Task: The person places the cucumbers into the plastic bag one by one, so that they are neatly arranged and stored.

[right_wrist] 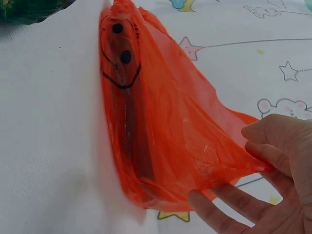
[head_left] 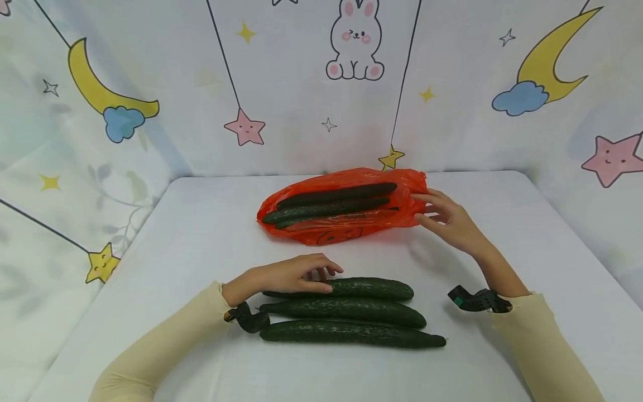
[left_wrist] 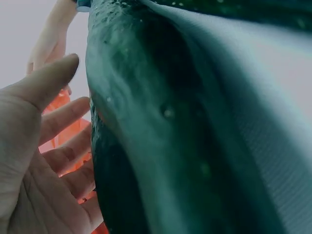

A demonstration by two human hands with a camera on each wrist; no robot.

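My left hand point(head_left: 296, 273) lies over the farthest of three loose cucumbers point(head_left: 372, 287) on the table. The left wrist view shows this hand's thumb and fingers spread beside a large cucumber point(left_wrist: 146, 117), not wrapped round it. At the back, my right hand point(head_left: 447, 220) holds the right end of a red plastic bag point(head_left: 341, 234). Up close in the right wrist view, the bag's edge runs in between the thumb and fingers point(right_wrist: 268, 131) and is pulled out to a point there. Dark cucumbers point(head_left: 336, 194) lie inside the bag, showing through its opening.
Nearer to me lie a middle cucumber point(head_left: 346, 311) and a front cucumber point(head_left: 351, 333), side by side. A white table point(head_left: 211, 223) carries everything. Behind it hangs a printed cloth point(head_left: 291, 84) with moons, stars and a rabbit.
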